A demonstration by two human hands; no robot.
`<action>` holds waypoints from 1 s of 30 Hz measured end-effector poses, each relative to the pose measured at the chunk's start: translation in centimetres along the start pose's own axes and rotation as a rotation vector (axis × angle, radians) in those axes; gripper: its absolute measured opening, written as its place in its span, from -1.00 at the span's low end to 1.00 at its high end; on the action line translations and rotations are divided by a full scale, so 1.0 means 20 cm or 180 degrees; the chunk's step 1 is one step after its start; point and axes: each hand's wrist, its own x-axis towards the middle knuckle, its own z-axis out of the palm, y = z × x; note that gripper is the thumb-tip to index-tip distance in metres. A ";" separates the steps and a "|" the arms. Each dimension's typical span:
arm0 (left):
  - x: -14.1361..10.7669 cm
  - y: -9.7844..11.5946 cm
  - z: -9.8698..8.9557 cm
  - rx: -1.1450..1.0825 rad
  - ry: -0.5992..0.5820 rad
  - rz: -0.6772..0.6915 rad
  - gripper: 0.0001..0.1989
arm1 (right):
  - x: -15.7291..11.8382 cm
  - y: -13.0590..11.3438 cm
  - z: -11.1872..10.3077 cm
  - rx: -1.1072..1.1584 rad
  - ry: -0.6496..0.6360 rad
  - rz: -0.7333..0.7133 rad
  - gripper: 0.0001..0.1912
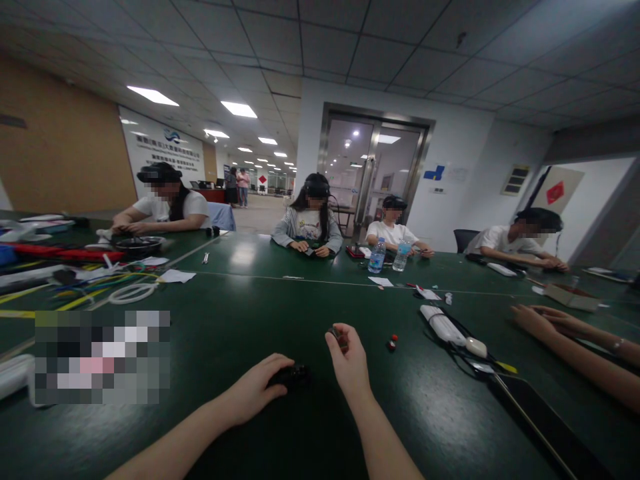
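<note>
My left hand is closed around one end of a small black object low over the green table; its kind is too dark to make out. To the right, my right hand is raised a little, its thumb and fingers pinching a small dark piece that I cannot name. Beside that hand, a small red-and-black item rests on the tabletop, apart from my fingers.
A white power strip with black cables and a dark flat tablet-like slab lie to the right, near another person's hands. Water bottles stand farther back. Coiled white tubing and wires are on the left. Several people sit around the table.
</note>
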 end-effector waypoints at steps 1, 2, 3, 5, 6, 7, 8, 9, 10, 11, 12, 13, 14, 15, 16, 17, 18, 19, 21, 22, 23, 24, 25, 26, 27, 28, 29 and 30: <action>0.00 0.00 0.00 -0.0008 0.0012 0.0014 -0.57 | 0.00 0.00 0.00 -0.0028 -0.0022 -0.0002 -0.71; 0.00 0.00 0.00 -0.0020 0.0024 0.0032 -0.58 | 0.00 0.01 0.00 -0.0058 -0.0039 -0.0012 -0.71; 0.00 0.00 0.00 -0.0032 0.0028 0.0047 -0.58 | 0.01 0.01 0.00 -0.0081 -0.0064 -0.0031 -0.72; 0.00 0.00 0.01 -0.0042 0.0036 0.0060 -0.58 | 0.01 0.01 0.00 -0.0110 -0.0127 -0.0069 -0.73; 0.00 0.00 0.01 -0.0040 0.0038 0.0063 -0.58 | 0.01 0.01 0.01 -0.0127 -0.0165 -0.0090 -0.73; 0.00 0.00 0.00 -0.0034 0.0046 0.0065 -0.58 | 0.01 0.01 0.01 -0.0150 -0.0215 -0.0115 -0.74; 0.00 0.00 0.00 -0.0024 0.0056 0.0061 -0.57 | 0.00 0.01 0.01 -0.0184 -0.0282 -0.0146 -0.74; 0.00 0.00 0.00 -0.0020 0.0060 0.0052 -0.57 | 0.00 0.01 0.02 -0.0230 -0.0363 -0.0186 -0.75; 0.00 0.01 0.00 -0.0021 0.0058 0.0043 -0.57 | 0.00 0.00 0.02 -0.0286 -0.0459 -0.0238 -0.76; 0.00 0.01 0.00 -0.0023 0.0056 0.0037 -0.57 | -0.01 0.00 0.03 -0.0341 -0.0585 -0.0292 -0.77; 0.00 0.01 0.00 -0.0021 0.0055 0.0038 -0.57 | -0.02 -0.01 0.04 -0.0395 -0.0733 -0.0331 -0.76; 0.00 0.01 0.00 -0.0012 0.0065 0.0045 -0.57 | -0.03 -0.02 0.05 -0.0451 -0.0909 -0.0352 -0.76; 0.00 0.02 0.00 0.0001 0.0075 0.0060 -0.58 | -0.04 -0.03 0.05 -0.0509 -0.1115 -0.0355 -0.76; 0.00 0.02 0.00 0.0017 0.0083 0.0080 -0.59 | -0.05 -0.04 0.06 -0.0564 -0.1334 -0.0342 -0.76; 0.00 0.02 0.00 0.0031 0.0090 0.0097 -0.61 | -0.06 -0.04 0.06 -0.0630 -0.1541 -0.0316 -0.77; 0.00 0.03 0.00 0.0041 0.0084 0.0111 -0.62 | -0.07 -0.05 0.06 -0.0715 -0.1717 -0.0283 -0.78; 0.01 0.03 0.01 0.0049 0.0073 0.0121 -0.63 | -0.07 -0.05 0.06 -0.0801 -0.1849 -0.0253 -0.80; 0.01 0.03 0.01 0.0061 0.0065 0.0127 -0.64 | -0.08 -0.05 0.06 -0.0874 -0.1934 -0.0231 -0.80; 0.01 0.04 0.01 0.0088 0.0068 0.0126 -0.64 | -0.08 -0.04 0.07 -0.0961 -0.1968 -0.0219 -0.80; 0.01 0.04 0.01 0.0088 0.0074 0.0123 -0.64 | -0.08 -0.04 0.07 -0.0963 -0.1947 -0.0241 -0.80; 0.01 0.04 0.01 0.0078 0.0085 0.0119 -0.64 | -0.08 -0.03 0.07 -0.0943 -0.1913 -0.0275 -0.80; 0.00 0.04 0.01 0.0060 0.0107 0.0117 -0.63 | -0.08 -0.02 0.07 -0.0924 -0.1875 -0.0307 -0.80; 0.00 0.04 0.01 0.0043 0.0129 0.0112 -0.63 | -0.08 -0.02 0.07 -0.0911 -0.1840 -0.0327 -0.81; 0.00 0.04 0.01 0.0030 0.0145 0.0101 -0.63 | -0.08 -0.01 0.08 -0.0892 -0.1818 -0.0339 -0.82; 0.00 0.04 0.00 0.0025 0.0151 0.0089 -0.64 | -0.08 -0.01 0.08 -0.0872 -0.1815 -0.0338 -0.82; -0.01 0.04 0.00 0.0031 0.0146 0.0085 -0.65 | -0.08 -0.01 0.08 -0.0861 -0.1827 -0.0326 -0.83; -0.01 0.05 0.00 0.0039 0.0132 0.0098 -0.68 | -0.08 -0.01 0.08 -0.0857 -0.1841 -0.0316 -0.83; -0.01 0.05 0.00 0.0044 0.0116 0.0126 -0.70 | -0.08 -0.01 0.08 -0.0863 -0.1851 -0.0310 -0.83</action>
